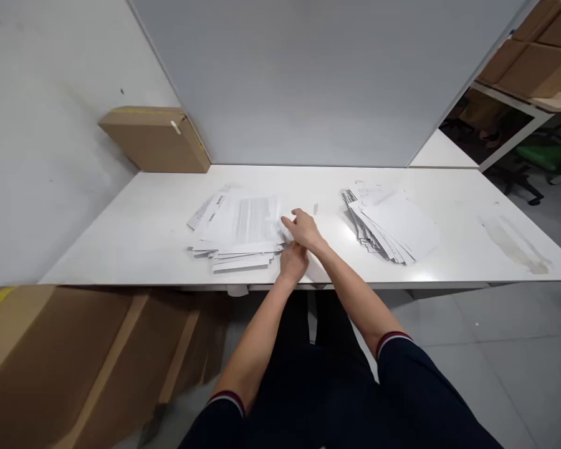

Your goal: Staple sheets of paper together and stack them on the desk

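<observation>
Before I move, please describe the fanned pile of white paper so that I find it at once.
Below the upright grey panel stretches a long white table. Right of the person's bare right hand lies the fanned pile. Its top sheet looks blank, while the other white paper pile shows grey printing.

- Worn on the head, looking from above and just behind the near edge of the white table.
- Faces forward and steeply down, with the grey partition panel upright ahead.
- Spans wide, from the flat cardboard box at left to the green chair seat at right.
- Sits near enough to show printed blocks on the left paper stack, though too small to read.
- Catches the wearer's own forearms entering from below.
</observation>
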Tool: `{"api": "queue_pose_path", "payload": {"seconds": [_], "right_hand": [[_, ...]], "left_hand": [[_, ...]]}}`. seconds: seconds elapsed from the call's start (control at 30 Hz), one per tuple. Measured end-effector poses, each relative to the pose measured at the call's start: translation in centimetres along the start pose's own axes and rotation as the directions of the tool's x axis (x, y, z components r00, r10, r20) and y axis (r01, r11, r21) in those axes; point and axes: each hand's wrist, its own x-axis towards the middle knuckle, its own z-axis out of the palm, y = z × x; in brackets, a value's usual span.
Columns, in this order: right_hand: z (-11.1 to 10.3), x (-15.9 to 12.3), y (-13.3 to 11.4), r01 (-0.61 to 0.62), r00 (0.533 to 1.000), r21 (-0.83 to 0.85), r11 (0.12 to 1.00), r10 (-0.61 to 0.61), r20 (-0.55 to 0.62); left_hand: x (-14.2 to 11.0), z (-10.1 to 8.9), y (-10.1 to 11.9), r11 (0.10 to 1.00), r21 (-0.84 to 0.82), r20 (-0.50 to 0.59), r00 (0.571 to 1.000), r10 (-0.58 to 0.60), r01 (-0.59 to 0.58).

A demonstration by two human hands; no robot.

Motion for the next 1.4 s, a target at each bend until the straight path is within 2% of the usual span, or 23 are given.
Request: {"api": "queue_pose_path", "payload": {"seconds": [0.07, 0.13, 0.23, 0.33, 0.43, 0.57, 0.73, 0.93, 1.0, 1.07, 1.13, 1.2, 1.23, 1.3, 1.33, 1.4], "right_hand": [[-2.9, -1.6, 2.3, -0.005, 0.996, 0.005, 1.0, 0.006, -0.088], [-6.5, -3.1, 5.5, -0.028, 0.965, -0.073, 0.997, 0.008, -0.261], [-11.8, -4.8, 11.3, -0.219, 0.851, -0.251, 0.943, 0.059, -0.521], [-15.1, -5.5, 16.4, -0.351, 0.852, -0.357, 0.866, 0.136, -0.506], [-16.1, -5.6, 19.2, -0.39, 0.877, -0.38, 0.839, 0.212, -0.432], [-15.9, -5.5, 19.1, -0.38, 0.898, -0.45, 0.809, 0.206, -0.388], [-16.0, -5.3, 17.2, -0.366, 0.93, -0.637, 0.678, 0.239, -0.28], [-16.1, -5.4, 16.7, -0.246, 0.967, -0.805, 0.54, 0.188, -0.17], [-16.1, -5.7, 16.3, -0.257, 0.966, -0.802, 0.539, 0.152, -0.208], [-15.9, -6.4, 15.2, -0.276, 0.953, -0.768, 0.578, 0.062, -0.295], [-15.3, -7.8, 13.3, -0.218, 0.93, -0.717, 0.661, -0.081, -0.358], [-14.2, -10.0, 10.6, -0.036, 0.909, -0.629, 0.777, -0.236, -0.344], [-13.6, -11.2, 9.2, 0.093, 0.899, -0.552, 0.829, -0.308, -0.31], [-12.4, -13.6, 6.7, 0.322, 0.885, -0.332, 0.887, -0.407, -0.227], [-12.0, -14.7, 5.7, 0.387, 0.886, -0.211, 0.897, -0.425, -0.182], [-11.7, -16.1, 4.6, 0.402, 0.913, 0.001, 0.916, -0.401, -0.081]], "left_hand": [[0.0, 0.0, 0.1, 0.995, 0.1, 0.038, 0.999, -0.015, 0.011], [0.0, 0.0, 0.3, 0.99, 0.141, 0.037, 0.999, -0.006, 0.001], [-0.1, 0.0, 0.4, 0.988, 0.156, 0.014, 1.0, 0.006, -0.008], [-0.1, 0.1, 0.4, 0.988, 0.155, -0.008, 1.0, -0.009, 0.01], [0.0, 0.2, 0.4, 0.989, 0.143, -0.024, 0.999, -0.026, 0.03], [-0.1, 0.2, 0.4, 0.99, 0.138, -0.028, 0.999, -0.02, 0.023], [-0.1, 0.2, 0.3, 0.991, 0.133, -0.052, 0.999, 0.006, 0.001], [-0.2, 0.5, 0.1, 0.997, 0.074, -0.109, 0.993, 0.036, -0.029], [-0.2, 0.5, -0.1, 0.997, -0.001, -0.161, 0.984, 0.074, -0.075], [-0.4, 0.6, -0.3, 0.979, -0.129, -0.236, 0.964, 0.125, -0.158], [-0.6, 0.5, -0.2, 0.926, -0.307, -0.302, 0.945, 0.126, -0.221], [-0.9, 0.3, 0.2, 0.82, -0.535, -0.308, 0.951, 0.036, -0.205], [-1.1, 0.1, 0.5, 0.733, -0.658, -0.278, 0.96, -0.028, -0.169], [-1.5, -0.4, 1.2, 0.486, -0.871, -0.15, 0.979, -0.135, -0.066], [-1.8, -0.8, 1.6, 0.344, -0.939, -0.066, 0.985, -0.159, -0.007], [-2.3, -1.4, 2.0, 0.093, -0.986, 0.119, 0.979, -0.164, 0.135]]}}
